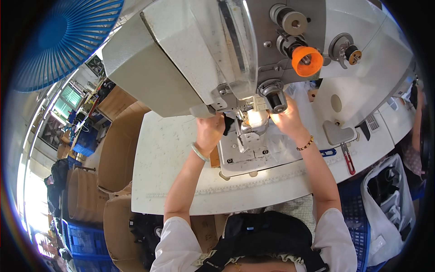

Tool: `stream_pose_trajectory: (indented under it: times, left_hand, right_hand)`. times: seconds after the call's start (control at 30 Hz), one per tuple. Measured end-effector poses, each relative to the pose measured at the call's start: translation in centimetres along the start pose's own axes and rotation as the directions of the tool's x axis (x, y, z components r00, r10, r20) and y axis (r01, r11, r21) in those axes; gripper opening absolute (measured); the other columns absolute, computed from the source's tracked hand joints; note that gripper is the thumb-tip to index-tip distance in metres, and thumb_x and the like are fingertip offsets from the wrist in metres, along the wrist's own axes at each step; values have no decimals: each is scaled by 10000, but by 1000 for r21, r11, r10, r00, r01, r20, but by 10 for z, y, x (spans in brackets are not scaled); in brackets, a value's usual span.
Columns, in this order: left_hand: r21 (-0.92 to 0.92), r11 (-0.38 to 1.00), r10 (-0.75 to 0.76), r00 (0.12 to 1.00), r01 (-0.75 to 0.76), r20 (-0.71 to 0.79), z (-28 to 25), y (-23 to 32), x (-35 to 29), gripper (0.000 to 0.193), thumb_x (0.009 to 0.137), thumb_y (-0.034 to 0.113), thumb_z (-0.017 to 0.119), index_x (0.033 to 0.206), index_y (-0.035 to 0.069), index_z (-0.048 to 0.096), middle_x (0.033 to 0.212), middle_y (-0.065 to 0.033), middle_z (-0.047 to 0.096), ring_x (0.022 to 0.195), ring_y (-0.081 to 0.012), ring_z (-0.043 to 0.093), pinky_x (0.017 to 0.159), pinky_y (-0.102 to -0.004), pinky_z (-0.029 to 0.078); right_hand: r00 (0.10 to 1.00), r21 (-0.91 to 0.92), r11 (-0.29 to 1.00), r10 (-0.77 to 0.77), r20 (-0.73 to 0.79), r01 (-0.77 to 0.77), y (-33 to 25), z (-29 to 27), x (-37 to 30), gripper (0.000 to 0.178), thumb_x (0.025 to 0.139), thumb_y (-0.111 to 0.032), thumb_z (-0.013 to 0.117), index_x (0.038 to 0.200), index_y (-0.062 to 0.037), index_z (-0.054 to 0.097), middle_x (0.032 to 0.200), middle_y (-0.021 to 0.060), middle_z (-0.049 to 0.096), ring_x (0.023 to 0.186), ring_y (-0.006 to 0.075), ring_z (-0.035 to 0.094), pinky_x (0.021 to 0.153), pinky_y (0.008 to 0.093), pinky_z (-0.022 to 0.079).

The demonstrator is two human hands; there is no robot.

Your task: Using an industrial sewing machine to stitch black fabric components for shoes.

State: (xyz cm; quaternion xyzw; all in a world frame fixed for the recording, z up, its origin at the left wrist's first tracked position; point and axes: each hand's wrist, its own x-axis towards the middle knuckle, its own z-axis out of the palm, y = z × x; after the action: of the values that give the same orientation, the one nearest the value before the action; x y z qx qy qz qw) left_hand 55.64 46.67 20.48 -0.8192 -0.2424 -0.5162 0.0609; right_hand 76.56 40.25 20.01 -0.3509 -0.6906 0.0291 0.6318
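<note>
Cloth [229, 124], black, lay below the machine's [181, 50] head, against the left hand [211, 132]; the right hand [288, 119] was also there. Fingers on both were partly hidden, their grip untellable. Handling seemed under way; nothing finished showed, what remained was unclear

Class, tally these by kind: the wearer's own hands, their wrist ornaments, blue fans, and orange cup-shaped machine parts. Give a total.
Hands: 2 (left hand, right hand)
Wrist ornaments: 2 (pale bangle, beaded bracelet)
Blue fan: 1
Orange cup-shaped part: 1
Total: 6
</note>
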Motion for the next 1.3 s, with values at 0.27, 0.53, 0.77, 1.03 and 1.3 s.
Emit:
stream_pose_trajectory:
  times: [0.27,0.53,0.77,1.03,1.3]
  left_hand:
    - [237,952,155,974,-192,166,-16,6,-4,266,608,-7,573,862,60,613,620,-63,547,581,-249,546,601,-365,429]
    - [77,997,20,999,-23,40,-7,21,0,156,635,-56,550,762,30,578,567,-119,522,519,-300,520,487,-387,416]
    - [66,997,-45,996,50,-74,1,22,-6,106,642,-34,571,723,33,580,586,-102,539,523,-280,521,502,-360,431]
    - [128,992,6,996,6,-94,-3,28,-11,252,589,-73,564,812,27,626,782,-105,611,658,-253,577,612,-336,481]
    - [124,969,220,975,-213,-40,-17,44,-10,344,549,-116,522,877,-51,605,919,-147,616,886,-318,613,766,-402,511]
  right_hand:
    - [991,169,977,122,51,-129,-12,-5,0,349,671,179,469,895,-18,649,940,49,548,837,150,563,691,255,477]
    - [972,-69,995,91,217,-78,-23,-18,5,375,683,147,488,968,-52,628,964,74,552,864,234,571,738,320,486]
    - [963,-159,978,-94,251,137,-21,-16,2,432,679,111,532,1028,-125,626,1001,92,539,884,268,580,754,337,488]
    - [964,-164,978,-89,251,133,-18,-16,1,515,661,132,521,1051,-184,637,1024,81,525,913,267,564,760,345,481]
    - [943,-110,982,-115,313,156,-18,-22,2,556,588,147,526,999,-196,678,932,61,529,898,233,511,793,308,444]
